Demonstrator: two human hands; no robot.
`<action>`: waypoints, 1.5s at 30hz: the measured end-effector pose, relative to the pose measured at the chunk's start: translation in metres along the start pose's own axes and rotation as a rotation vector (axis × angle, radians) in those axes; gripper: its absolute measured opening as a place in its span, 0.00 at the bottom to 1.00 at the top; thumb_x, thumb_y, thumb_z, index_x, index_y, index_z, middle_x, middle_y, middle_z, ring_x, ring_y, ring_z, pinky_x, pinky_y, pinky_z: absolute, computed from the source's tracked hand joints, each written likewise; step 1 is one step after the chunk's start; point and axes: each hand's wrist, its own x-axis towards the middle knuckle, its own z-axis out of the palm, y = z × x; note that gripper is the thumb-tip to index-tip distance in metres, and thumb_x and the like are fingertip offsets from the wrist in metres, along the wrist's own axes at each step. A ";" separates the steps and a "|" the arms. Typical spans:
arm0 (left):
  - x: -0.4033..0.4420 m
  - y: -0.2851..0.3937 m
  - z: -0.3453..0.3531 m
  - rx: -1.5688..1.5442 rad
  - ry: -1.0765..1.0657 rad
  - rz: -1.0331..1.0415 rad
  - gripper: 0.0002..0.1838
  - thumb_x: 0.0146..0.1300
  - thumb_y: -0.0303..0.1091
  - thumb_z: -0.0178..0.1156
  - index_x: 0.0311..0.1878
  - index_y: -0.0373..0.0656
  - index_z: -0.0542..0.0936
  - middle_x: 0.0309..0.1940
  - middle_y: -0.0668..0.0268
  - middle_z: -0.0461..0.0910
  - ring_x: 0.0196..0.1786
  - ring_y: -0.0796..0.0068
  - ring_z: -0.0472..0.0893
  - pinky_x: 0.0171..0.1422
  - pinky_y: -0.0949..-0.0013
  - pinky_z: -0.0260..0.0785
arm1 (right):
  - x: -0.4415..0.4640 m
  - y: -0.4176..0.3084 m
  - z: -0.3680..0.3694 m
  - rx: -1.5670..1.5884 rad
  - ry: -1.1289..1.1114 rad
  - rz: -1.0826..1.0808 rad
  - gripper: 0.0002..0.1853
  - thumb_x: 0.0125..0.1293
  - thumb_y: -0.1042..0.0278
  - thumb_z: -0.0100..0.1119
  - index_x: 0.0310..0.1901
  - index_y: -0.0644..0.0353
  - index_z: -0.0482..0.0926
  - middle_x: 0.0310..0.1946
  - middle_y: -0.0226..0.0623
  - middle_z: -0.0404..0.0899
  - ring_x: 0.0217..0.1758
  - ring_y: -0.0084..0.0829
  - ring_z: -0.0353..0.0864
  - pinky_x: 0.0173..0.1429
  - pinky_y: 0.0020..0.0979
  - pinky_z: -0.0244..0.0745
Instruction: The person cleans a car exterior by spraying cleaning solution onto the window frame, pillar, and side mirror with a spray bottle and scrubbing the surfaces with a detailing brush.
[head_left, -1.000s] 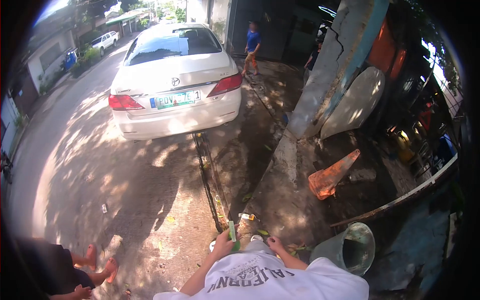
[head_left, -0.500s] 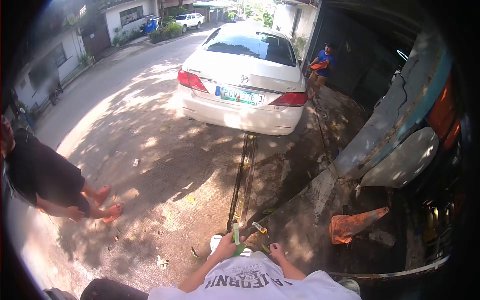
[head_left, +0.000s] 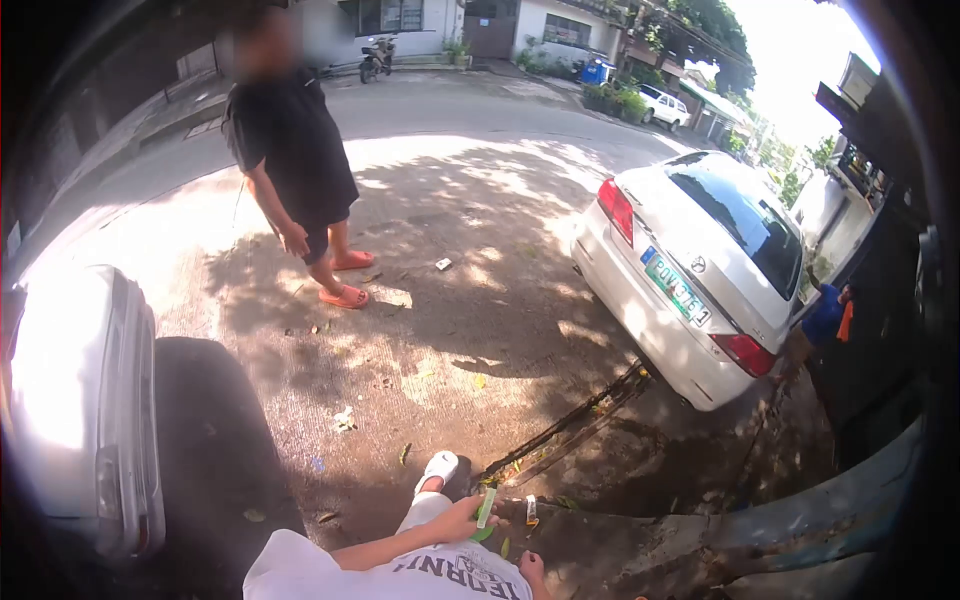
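Observation:
My left hand [head_left: 458, 521] is closed around a narrow pale-green strip [head_left: 487, 507] that stands up from the fingers. Just below that hand shows a broader green piece [head_left: 483, 534], apparently leaf-like. In front of the printed white shirt [head_left: 440, 574], my right hand [head_left: 532, 568] is low with curled fingers; what it pinches, if anything, is too small to tell. A slim green piece [head_left: 505, 548] lies close to its fingertips. Beyond the hands, a small white-and-orange item [head_left: 531, 510] is on the ground.
A person in black [head_left: 290, 150] with orange slippers stands ahead on the left. A parked white car [head_left: 640, 290] is ahead right, beside a person in blue [head_left: 823, 315]. Another pale vehicle [head_left: 80, 400] is at left. A narrow ground channel [head_left: 570, 425] runs toward the car.
The view has swung left, so the car and hands appear farther right and the standing person comes fully into view. My left hand still holds the pale-green strip.

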 end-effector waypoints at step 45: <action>0.012 -0.002 0.012 0.302 -0.029 0.094 0.32 0.68 0.62 0.59 0.54 0.38 0.79 0.46 0.49 0.78 0.54 0.45 0.77 0.57 0.49 0.69 | 0.012 -0.037 -0.004 0.213 -0.073 -0.143 0.17 0.76 0.53 0.54 0.44 0.63 0.76 0.31 0.37 0.79 0.27 0.29 0.79 0.27 0.32 0.79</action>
